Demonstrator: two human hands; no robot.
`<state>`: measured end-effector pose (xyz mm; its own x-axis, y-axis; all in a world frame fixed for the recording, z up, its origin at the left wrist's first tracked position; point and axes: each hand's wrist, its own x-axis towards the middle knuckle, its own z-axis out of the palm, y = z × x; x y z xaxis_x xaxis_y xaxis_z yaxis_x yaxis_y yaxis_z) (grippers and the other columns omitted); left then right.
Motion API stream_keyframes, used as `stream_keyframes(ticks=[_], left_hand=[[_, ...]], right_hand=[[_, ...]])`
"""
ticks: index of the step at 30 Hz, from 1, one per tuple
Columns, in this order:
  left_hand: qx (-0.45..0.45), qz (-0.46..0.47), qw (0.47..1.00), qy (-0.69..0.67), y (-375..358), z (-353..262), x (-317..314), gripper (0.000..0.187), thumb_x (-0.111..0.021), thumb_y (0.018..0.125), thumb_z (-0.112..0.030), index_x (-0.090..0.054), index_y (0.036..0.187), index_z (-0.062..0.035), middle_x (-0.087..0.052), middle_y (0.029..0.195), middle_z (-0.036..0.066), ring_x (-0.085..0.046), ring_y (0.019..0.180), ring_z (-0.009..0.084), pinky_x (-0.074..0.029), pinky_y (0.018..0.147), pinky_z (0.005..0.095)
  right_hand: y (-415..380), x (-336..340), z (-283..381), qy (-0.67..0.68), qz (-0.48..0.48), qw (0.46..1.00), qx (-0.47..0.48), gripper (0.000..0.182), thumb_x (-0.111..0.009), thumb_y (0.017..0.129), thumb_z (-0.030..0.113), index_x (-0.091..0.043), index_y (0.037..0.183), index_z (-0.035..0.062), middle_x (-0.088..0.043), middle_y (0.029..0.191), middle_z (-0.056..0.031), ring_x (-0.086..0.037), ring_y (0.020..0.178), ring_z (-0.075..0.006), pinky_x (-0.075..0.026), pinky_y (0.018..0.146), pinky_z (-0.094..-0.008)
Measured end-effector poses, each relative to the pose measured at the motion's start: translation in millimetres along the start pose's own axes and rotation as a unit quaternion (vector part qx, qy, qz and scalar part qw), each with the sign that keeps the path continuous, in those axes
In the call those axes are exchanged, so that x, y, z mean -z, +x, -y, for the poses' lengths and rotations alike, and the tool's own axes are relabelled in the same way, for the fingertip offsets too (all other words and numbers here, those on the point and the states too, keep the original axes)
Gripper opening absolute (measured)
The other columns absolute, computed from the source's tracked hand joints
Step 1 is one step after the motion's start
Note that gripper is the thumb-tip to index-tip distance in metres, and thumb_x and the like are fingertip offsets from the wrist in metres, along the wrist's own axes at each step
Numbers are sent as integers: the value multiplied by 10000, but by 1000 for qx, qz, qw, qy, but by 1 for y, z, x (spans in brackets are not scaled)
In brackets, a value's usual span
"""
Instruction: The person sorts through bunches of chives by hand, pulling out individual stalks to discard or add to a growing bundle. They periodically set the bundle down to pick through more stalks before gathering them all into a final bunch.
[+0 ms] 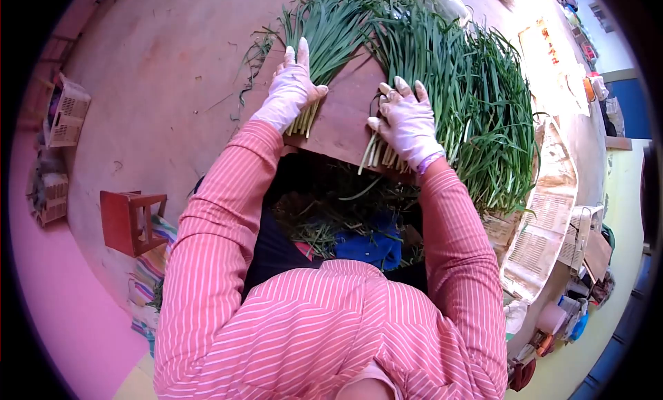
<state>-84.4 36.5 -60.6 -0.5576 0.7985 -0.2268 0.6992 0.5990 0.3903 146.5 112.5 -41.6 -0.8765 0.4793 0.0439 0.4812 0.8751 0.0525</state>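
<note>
Two bunches of long green garlic chives lie on a reddish-brown board in front of me, pale stalk ends toward me. My left hand (293, 89), in a whitish glove, rests with fingers stretched out on the left bunch of garlic chives (324, 37). On the stalk end of the right bunch of garlic chives (407, 44) lies my right hand (409, 120), gloved as well, its fingers apart and slightly bent. Bare board (349, 103) shows between the bunches. A thicker heap of garlic chives (494, 124) spreads to the right.
Leaf scraps (318, 231) and a blue cloth (369, 248) lie below the board's near edge. A small red-brown stool (128, 222) stands at left on the floor. Pale plastic crates (69, 113) are at far left, a long light crate (542, 213) at right.
</note>
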Motion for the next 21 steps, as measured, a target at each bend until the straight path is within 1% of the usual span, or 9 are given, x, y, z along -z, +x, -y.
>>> stream_keyframes(ticks=[5,8,9,10,12,14,17,19,21], left_hand=[[-42,6,997,-57,-16,4,1,1096,-723,739,-498,-23,1510,-159,-87,1543,215,-155,1401,421,-219,1137,434],[-39,-85,995,-22,-34,3,10,1055,-708,749,-494,-60,1511,-158,-85,1542,217,-145,1402,427,-215,1139,434],[-46,-107,993,-15,-43,2,19,1038,-701,756,-483,-75,1510,-141,-127,1535,217,-157,1409,391,-234,1132,432],[-102,-179,979,-3,-51,5,20,911,-703,772,-421,-236,1477,-83,-284,1476,237,-257,1387,335,-272,1115,417],[-212,-190,944,-168,-66,9,28,616,-670,826,-337,-485,1323,-24,-525,1292,213,-482,1237,247,-374,1044,370],[-162,-114,926,-321,-100,2,22,470,-652,854,-272,-550,1231,-11,-592,1183,159,-546,1112,205,-412,983,328],[-80,38,862,-500,-123,8,3,307,-630,888,-218,-626,1113,-9,-662,1007,68,-598,898,129,-457,847,259],[-19,150,853,-499,-131,11,-5,283,-625,893,-245,-637,1071,-25,-648,897,24,-555,764,95,-451,730,234],[55,197,860,-468,-132,9,-18,305,-624,891,-317,-635,1031,-47,-584,780,-5,-465,665,89,-400,639,225]], right_hand=[[1,8,7,52,-101,993,15,446,-628,818,390,-605,1142,85,-511,1339,-113,-342,1338,-291,-179,1120,-480],[-17,36,32,103,-218,970,-43,397,-689,786,258,-591,1130,86,-559,1253,-142,-540,1146,-303,-437,959,-354],[-31,30,43,89,-291,951,-53,238,-721,778,181,-644,990,102,-655,1004,-108,-642,882,-258,-512,721,-301],[-49,38,59,81,-198,972,-99,191,-734,769,244,-602,747,109,-599,694,-62,-586,612,-226,-463,539,-326],[-78,30,89,85,-124,979,-137,469,-720,748,450,-497,508,114,-481,496,-66,-508,449,-258,-411,449,-362],[-87,17,108,47,57,973,-216,570,-614,770,613,-561,540,95,-586,533,-123,-597,497,-287,-446,470,-375],[-86,-14,106,74,71,966,-236,492,-649,809,532,-595,618,81,-607,537,-97,-579,460,-220,-443,461,-325],[-82,-16,106,487,163,759,-400,373,-654,863,399,-616,706,63,-626,560,-56,-549,458,-122,-428,464,-259],[-84,-4,114,553,165,716,-394,320,-650,872,342,-625,735,55,-632,580,-44,-534,471,-91,-419,470,-236]])
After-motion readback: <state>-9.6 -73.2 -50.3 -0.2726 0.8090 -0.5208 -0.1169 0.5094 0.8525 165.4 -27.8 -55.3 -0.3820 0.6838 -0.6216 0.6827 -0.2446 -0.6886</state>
